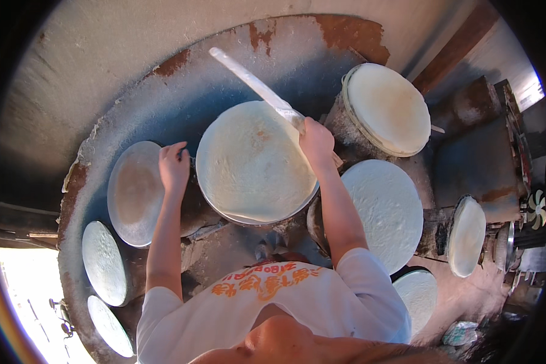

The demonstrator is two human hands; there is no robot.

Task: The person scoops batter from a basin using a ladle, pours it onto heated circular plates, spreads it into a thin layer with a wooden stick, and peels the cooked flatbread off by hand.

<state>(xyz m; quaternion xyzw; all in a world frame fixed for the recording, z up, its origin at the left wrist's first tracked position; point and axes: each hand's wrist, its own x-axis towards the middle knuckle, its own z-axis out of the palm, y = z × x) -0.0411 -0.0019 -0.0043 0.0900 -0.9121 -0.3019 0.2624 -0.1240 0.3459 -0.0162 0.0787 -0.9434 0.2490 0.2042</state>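
Observation:
My right hand point(315, 145) grips a long, pale flat paddle point(249, 79) that angles up to the left over the middle round griddle. A thin pale flatbread point(252, 170) covers that griddle, its lower edge slightly folded. My left hand point(174, 161) is just left of that griddle, fingers curled at something small and dark that I cannot make out, beside a griddle point(133, 206) with a bare-looking brown middle. At the upper right, another flatbread point(388, 106) lies on a raised griddle; a white, bumpy round point(382, 212) lies right of my right forearm.
A rust-patched curved metal wall point(346, 36) rings the back. Several smaller white rounds point(103, 261) stand along the left and lower right, with a tilted pale round point(466, 236) farther right. Dark metal boxes point(473, 164) and a small fan point(537, 206) are at the right edge.

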